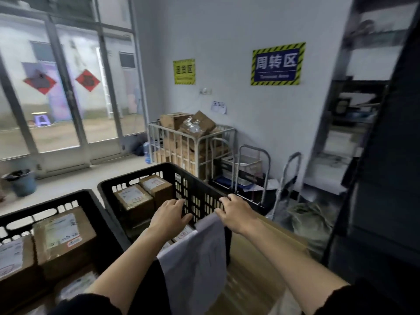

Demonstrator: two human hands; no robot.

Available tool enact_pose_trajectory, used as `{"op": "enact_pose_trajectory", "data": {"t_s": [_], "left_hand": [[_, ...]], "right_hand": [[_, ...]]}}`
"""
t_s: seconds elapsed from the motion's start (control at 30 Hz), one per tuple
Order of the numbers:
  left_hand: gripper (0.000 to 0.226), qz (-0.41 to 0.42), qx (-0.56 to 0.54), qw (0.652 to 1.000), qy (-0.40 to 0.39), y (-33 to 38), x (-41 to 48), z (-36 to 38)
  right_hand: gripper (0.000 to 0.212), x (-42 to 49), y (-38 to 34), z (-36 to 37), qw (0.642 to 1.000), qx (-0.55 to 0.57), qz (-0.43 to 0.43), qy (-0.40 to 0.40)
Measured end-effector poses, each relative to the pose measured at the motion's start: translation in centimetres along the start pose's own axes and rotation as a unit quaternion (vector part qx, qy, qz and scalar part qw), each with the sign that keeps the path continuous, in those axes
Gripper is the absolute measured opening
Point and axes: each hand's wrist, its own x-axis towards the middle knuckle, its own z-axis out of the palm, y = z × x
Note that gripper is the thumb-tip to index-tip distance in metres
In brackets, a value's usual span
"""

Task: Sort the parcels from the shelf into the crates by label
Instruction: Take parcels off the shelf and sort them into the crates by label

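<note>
The right hand (234, 210) is hooked over the near rim of the black slotted plastic crate (195, 181). Its fingers are curled on the rim and its thumb is laid at the top edge of the white paper sheet (200, 258) that is draped down the crate's outer corner. The left hand (169, 215) is reached inside the crate with its fingers bent near the inner wall; whether anything is grasped by it cannot be told.

Two brown cardboard parcels with white labels (141, 198) are stood side by side at the crate's far end. Part of another labelled parcel (185, 233) is seen just beneath the left hand. More labelled parcels are laid in the second black plastic crate (68, 197) on the left.

The step is judged to be the settling of a parcel into this crate while the crate is steadied. It would be done well if the parcel were laid flat, label upward, snug against those packed beside it. The hanging sheet should be held unfolded so that it can be read, and the label should be checked against it before the parcel is let go.
</note>
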Motion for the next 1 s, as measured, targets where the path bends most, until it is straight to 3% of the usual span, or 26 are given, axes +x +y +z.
{"op": "enact_pose_trajectory", "data": {"t_s": [0.53, 0.83, 1.0], "left_hand": [[0.062, 0.187, -0.04, 0.98, -0.057, 20.2, -4.3, 2.5], [0.044, 0.278, -0.074, 0.956, -0.06, 34.4, -11.4, 3.8], [0.057, 0.319, -0.082, 0.942, -0.062, 42.0, -16.7, 4.7]], "right_hand": [[0.043, -16.8, 13.6, -7.7, 0.98, -0.026, 0.188, 0.067], [0.049, -31.4, 22.2, -12.5, 0.954, -0.038, 0.278, 0.104], [0.05, -39.7, 26.6, -15.0, 0.939, -0.049, 0.32, 0.121]]}}
